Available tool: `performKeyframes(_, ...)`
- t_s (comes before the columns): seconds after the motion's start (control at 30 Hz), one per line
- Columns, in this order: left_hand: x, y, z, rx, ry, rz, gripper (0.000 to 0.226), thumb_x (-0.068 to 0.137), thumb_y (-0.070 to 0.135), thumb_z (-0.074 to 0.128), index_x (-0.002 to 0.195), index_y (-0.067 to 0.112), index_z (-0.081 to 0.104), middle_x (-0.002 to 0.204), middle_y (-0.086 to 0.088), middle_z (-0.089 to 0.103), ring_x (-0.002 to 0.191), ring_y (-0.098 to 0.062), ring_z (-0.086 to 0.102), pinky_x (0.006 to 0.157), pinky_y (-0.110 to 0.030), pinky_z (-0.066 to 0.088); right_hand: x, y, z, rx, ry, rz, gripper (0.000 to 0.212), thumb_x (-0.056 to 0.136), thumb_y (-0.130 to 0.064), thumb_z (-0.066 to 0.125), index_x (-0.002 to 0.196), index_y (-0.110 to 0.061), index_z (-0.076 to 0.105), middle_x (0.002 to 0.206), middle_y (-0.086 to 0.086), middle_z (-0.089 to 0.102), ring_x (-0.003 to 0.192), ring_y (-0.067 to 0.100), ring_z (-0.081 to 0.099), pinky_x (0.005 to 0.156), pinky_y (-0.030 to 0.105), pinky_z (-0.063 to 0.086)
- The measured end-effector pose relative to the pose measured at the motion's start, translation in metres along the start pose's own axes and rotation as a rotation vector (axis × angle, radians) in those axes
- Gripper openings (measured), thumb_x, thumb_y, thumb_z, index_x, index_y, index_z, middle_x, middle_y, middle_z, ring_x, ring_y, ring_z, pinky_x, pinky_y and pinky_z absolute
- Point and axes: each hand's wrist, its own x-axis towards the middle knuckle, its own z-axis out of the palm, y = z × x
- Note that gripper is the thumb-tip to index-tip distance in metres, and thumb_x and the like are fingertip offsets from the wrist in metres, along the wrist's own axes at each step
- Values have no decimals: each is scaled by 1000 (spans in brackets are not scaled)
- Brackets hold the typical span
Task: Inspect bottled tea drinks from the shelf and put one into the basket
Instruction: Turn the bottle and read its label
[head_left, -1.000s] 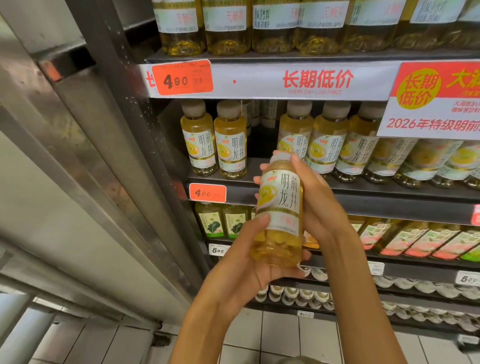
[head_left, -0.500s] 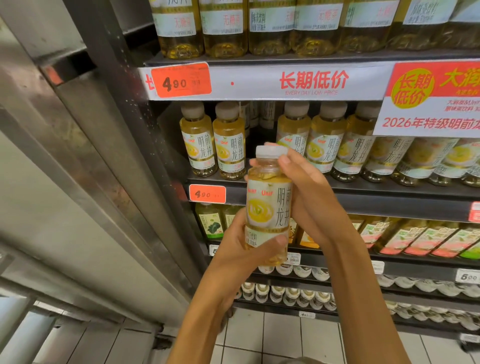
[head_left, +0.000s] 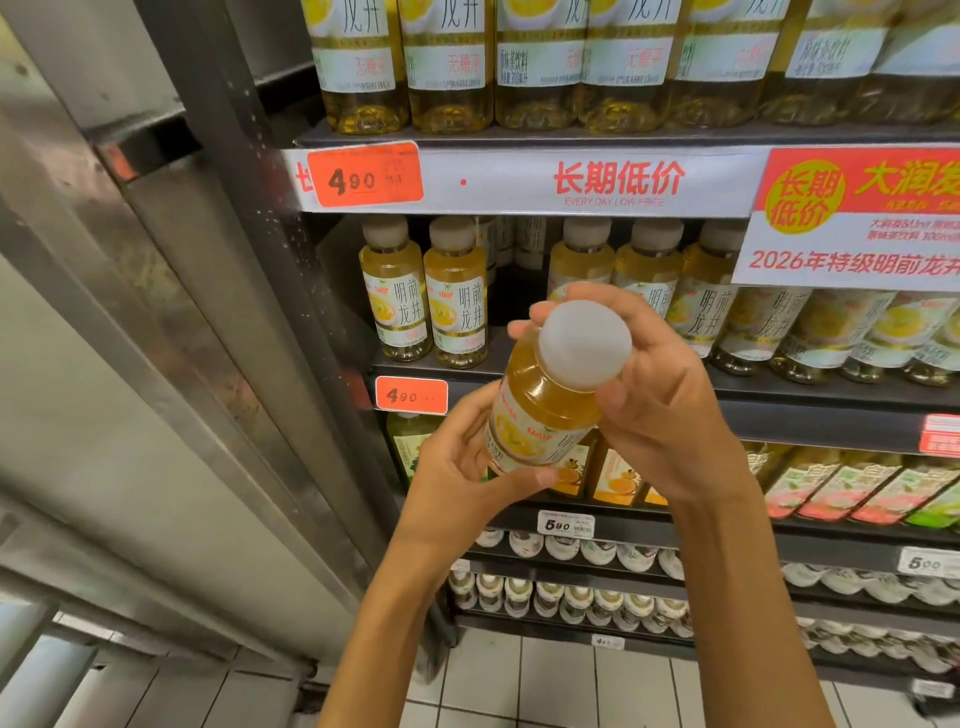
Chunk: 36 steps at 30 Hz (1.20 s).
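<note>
Both hands — left hand (head_left: 457, 467), right hand (head_left: 660, 395) — clasp the bottle (head_left: 545, 410), its cap (head_left: 584, 344) tipped toward the person; no basket in sight.

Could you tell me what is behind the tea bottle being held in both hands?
Behind the tea bottle are a dark shelf edge and orange-labelled cartons; the bottle and hands cover whatever lies directly behind.

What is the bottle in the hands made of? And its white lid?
The bottle looks like clear, glossy plastic: the yellow tea shows through and light glints off its shoulder. Its lid looks like matte, milky-white plastic, dull with no shine. Glass can't be ruled out from looks alone.
</note>
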Motion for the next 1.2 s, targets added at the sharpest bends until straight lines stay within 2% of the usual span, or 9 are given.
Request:
performKeyframes(0.23,-6,-1,-3,-81,-76,-45,60,67,20,83,122,15,60,116,-4,69,110,-20,64,87,-24,52,1,0,-3,21,135,17,57,65,-42,83,117,-28,63,121,3,64,117,29,56,99,45,45)
performKeyframes(0.33,-10,-3,-4,-108,-121,-93,56,69,44,80,119,24,65,121,-3,67,114,-20,62,88,-23,50,3,5,-2,12,203,72,51,79,-47,69,124,-26,58,126,5,63,119,28,57,100,47,44)
performKeyframes(0.47,-12,-9,-4,-168,-151,-185,59,71,56,74,120,24,65,121,-3,67,113,-18,63,87,-25,51,4,13,1,-24,197,161,45,88,-41,50,127,-18,55,124,6,65,120,28,58,102,47,45)
performKeyframes(0.63,-9,-16,5,-403,-66,-275,53,92,53,37,124,20,63,120,-11,66,108,-23,63,89,-35,52,7,21,6,-87,199,200,31,89,-31,51,116,-19,61,111,5,70,105,21,65,94,38,52)
performKeyframes(0.77,-9,-22,6,-385,-12,-331,62,92,60,31,118,15,64,99,-13,71,86,-25,68,73,-36,56,11,25,5,-55,184,218,30,85,-24,55,114,-17,58,97,-1,72,91,14,67,80,27,55)
performKeyframes(0.87,-10,-22,7,-368,-78,-402,70,89,62,28,104,6,67,77,-19,68,60,-26,66,55,-30,54,13,29,4,-43,153,263,33,88,-27,52,119,-15,56,98,2,72,98,18,67,81,29,55)
performKeyframes(0.93,-8,-22,9,-270,-26,-430,72,85,63,29,108,5,65,84,-17,71,67,-26,69,59,-32,57,12,32,4,-34,182,266,32,90,-28,52,118,-14,56,95,2,71,98,19,67,81,29,54)
performKeyframes(1.07,0,-17,10,20,151,-398,57,90,58,26,117,23,63,116,-6,69,107,-20,65,100,-42,47,15,36,3,-90,346,217,32,85,-31,62,115,-19,58,94,-1,73,94,14,67,83,31,54)
performKeyframes(1.2,3,-17,13,61,180,-363,49,94,53,27,115,26,62,114,-4,69,102,-16,67,87,-28,52,18,36,-3,-67,385,223,34,87,-36,62,118,-22,58,105,1,72,101,14,67,87,33,53)
